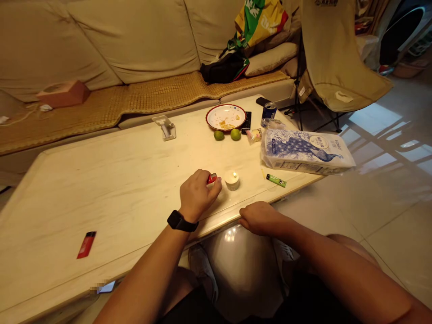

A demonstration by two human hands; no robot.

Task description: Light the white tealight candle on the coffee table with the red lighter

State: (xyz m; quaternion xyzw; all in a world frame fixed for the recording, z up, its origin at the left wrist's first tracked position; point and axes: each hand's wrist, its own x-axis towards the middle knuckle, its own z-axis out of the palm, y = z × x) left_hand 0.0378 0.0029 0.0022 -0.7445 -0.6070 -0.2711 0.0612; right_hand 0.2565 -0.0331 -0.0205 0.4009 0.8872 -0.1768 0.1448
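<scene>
Cream tabletop (101,180): left hand (199,195) gripping red lighter (212,178) beside lit tealight (232,181); right hand (259,218) empty, loosely curled at its edge.

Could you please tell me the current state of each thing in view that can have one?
Left hand, closed around a red lighter
Right hand, resting curled, apparently empty
Tea-light candle, lit with a small flame
Green lighter, lying flat
Second red lighter, lying flat
Plate, holding food scraps
Drink can, upright
Peacock-print pack, plastic wrap on, lying flat
</scene>
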